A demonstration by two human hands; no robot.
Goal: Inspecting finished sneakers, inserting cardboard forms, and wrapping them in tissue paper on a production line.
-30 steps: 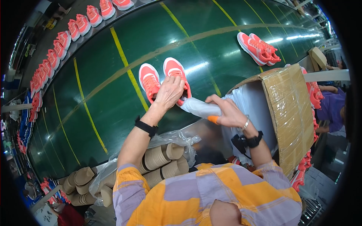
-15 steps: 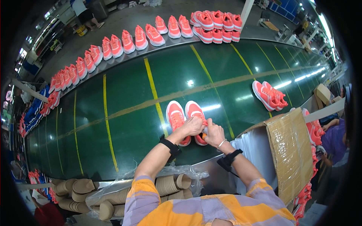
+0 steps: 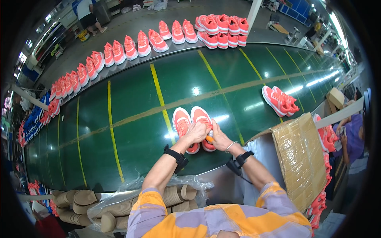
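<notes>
A pair of coral sneakers with white soles stands before me on the green conveyor belt (image 3: pixel 139 139), toes pointing away. My left hand (image 3: pixel 196 132) is closed at the laces of the right-hand sneaker (image 3: pixel 200 114), its wrist crossing over the heel of the left-hand sneaker (image 3: pixel 181 119). Fingers curled, my right hand (image 3: pixel 219 138) meets it over the same shoe's opening. A small orange object (image 3: pixel 209 139), perhaps a tool's handle, shows under the right hand; its other end is hidden. Black bands circle both wrists.
Another coral pair (image 3: pixel 279 101) sits farther right on the belt. Many sneakers (image 3: pixel 143 43) line the far ledge, some stacked. An open cardboard box (image 3: pixel 299 158) with white sheets stands at my right; nested brown paper forms (image 3: pixel 123 206) lie at near left. A person in purple (image 3: pixel 351 135) works at far right.
The view has shifted slightly. Both hands stay at the same sneaker; my right hand has turned, and more of the orange object shows beneath it.
</notes>
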